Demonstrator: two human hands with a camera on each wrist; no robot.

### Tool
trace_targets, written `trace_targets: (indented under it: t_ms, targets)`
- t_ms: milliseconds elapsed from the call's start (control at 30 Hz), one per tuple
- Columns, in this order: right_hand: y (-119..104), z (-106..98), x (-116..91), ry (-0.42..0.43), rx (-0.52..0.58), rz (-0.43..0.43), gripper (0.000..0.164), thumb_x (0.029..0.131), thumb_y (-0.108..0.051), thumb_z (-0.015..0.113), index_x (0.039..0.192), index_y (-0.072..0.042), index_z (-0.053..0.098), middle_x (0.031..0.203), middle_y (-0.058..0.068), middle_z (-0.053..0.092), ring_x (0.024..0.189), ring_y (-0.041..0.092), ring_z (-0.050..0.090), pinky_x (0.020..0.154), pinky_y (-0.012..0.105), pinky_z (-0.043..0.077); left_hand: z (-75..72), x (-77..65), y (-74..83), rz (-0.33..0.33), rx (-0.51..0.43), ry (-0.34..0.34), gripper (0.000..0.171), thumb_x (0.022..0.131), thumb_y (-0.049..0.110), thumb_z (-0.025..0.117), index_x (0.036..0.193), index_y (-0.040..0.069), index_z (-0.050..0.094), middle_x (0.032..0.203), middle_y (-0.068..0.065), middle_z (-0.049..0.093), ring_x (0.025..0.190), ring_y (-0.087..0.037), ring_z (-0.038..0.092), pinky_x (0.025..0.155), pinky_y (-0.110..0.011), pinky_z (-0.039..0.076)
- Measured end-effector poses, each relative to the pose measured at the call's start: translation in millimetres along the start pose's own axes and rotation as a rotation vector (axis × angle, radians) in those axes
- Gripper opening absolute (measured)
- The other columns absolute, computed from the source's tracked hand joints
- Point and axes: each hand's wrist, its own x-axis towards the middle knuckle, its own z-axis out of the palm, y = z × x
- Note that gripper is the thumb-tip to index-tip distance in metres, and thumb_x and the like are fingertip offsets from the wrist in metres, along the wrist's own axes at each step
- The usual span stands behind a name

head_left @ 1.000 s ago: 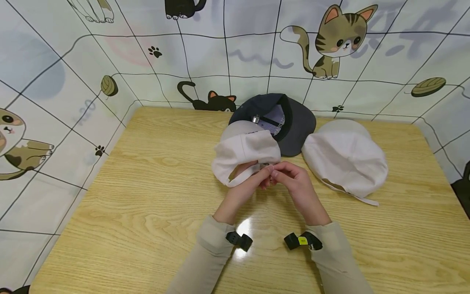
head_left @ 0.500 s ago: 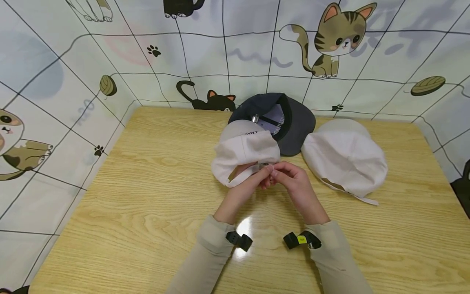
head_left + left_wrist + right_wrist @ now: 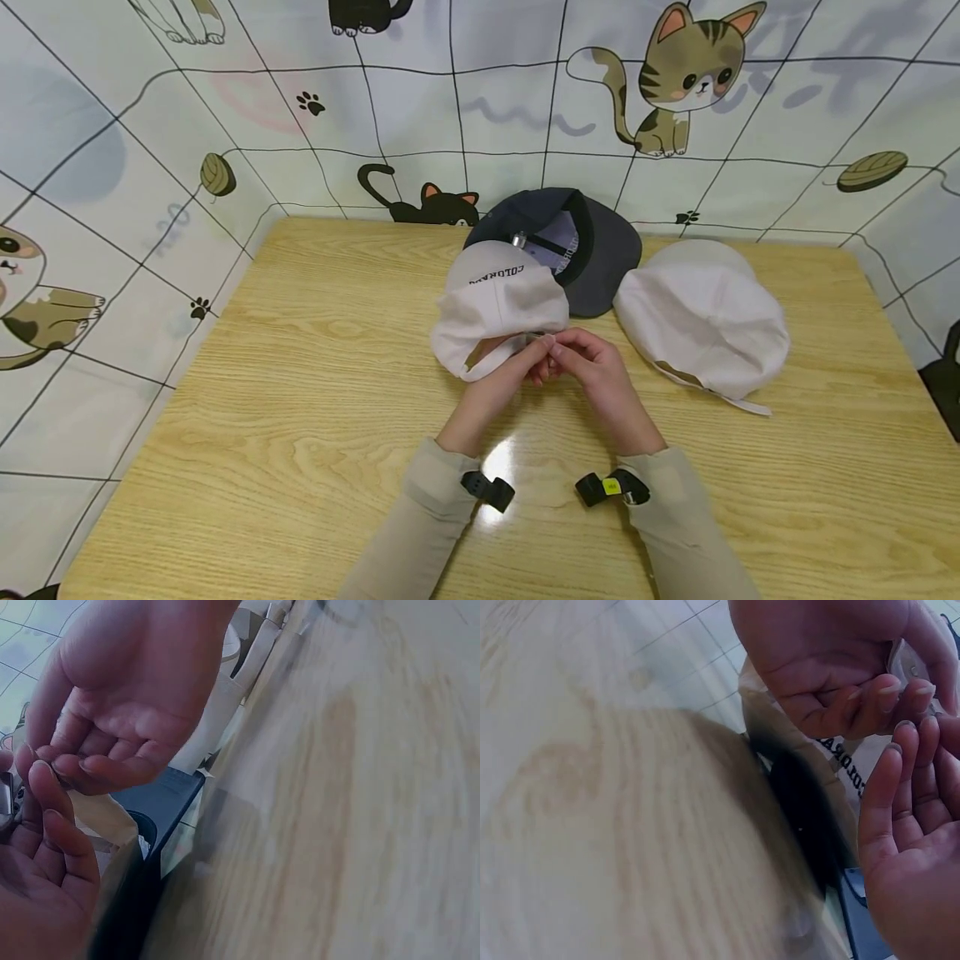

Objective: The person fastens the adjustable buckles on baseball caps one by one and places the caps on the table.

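A white baseball cap (image 3: 498,304) with dark COLORADO lettering is held with its back opening toward me. My left hand (image 3: 498,379) grips the cap's back strap (image 3: 491,360) close to a metal buckle (image 3: 534,337); this hand's fingers reach under the strap. My right hand (image 3: 597,379) pinches at the strap end, its thumb and fingertips meeting the left fingertips. In the left wrist view a bit of the buckle (image 3: 6,796) shows beside the left fingers. The strap end itself is mostly hidden between the fingertips.
A dark navy cap (image 3: 611,267) lies upside down behind the held cap. Another white cap (image 3: 705,325) rests at the right, its strap (image 3: 750,407) sticking out loose. The wooden table (image 3: 300,400) meets a cat-print curtain (image 3: 517,108) at the back and sides.
The held cap's crown has tipped so that more of its lettering shows. Both hands stay at the strap, with the right hand shifting very slightly left.
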Motion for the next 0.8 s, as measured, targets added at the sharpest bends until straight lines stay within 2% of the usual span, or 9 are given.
trace_targets:
  t_ms: [133,367,500,667,800]
  targets:
    - [4,0,2,0.009,0.0,0.011,0.007,0.088,-0.008,0.056,0.092,-0.003,0.059,0.081,0.003,0.059,0.07,0.014,0.054,0.065,0.025,0.047,-0.2,0.4,-3.3,-0.025,-0.009,0.004,0.026,0.093,0.012,0.047,0.077,-0.007,0.053,0.062,-0.007,0.05,0.06,-0.023,0.049,0.055,-0.029,0.044]
    - [4,0,2,0.015,-0.017,0.016,0.009,0.088,-0.01,0.056,0.092,-0.002,0.059,0.082,0.003,0.058,0.07,0.014,0.053,0.065,0.025,0.047,-0.6,-0.1,-4.6,-0.008,0.014,0.008,0.028,0.093,0.014,0.048,0.076,-0.008,0.051,0.066,-0.012,0.05,0.059,-0.019,0.048,0.055,-0.027,0.043]
    - [5,0,2,0.02,-0.015,0.02,0.008,0.088,-0.008,0.056,0.092,-0.002,0.059,0.082,0.003,0.059,0.07,0.014,0.054,0.066,0.025,0.047,-0.4,-0.1,-5.4,-0.016,0.019,0.007,0.027,0.093,0.014,0.047,0.075,-0.006,0.05,0.065,-0.009,0.049,0.058,-0.018,0.047,0.055,-0.026,0.043]
    - [6,-1,2,0.019,-0.034,0.034,0.012,0.088,-0.011,0.056,0.094,-0.001,0.059,0.084,0.003,0.059,0.072,0.015,0.054,0.067,0.025,0.047,-2.4,5.3,-22.8,-0.071,-0.015,-0.019,0.026,0.094,0.019,0.046,0.076,0.0,0.05,0.068,-0.004,0.049,0.06,-0.015,0.046,0.056,-0.023,0.041]
    - [7,-2,2,0.015,-0.04,0.041,0.014,0.088,-0.012,0.057,0.095,0.0,0.058,0.086,0.003,0.059,0.073,0.015,0.054,0.068,0.025,0.047,-2.9,7.6,-32.6,-0.09,-0.025,-0.01,0.029,0.093,0.026,0.048,0.076,0.003,0.051,0.068,-0.003,0.049,0.061,-0.014,0.046,0.056,-0.023,0.04]
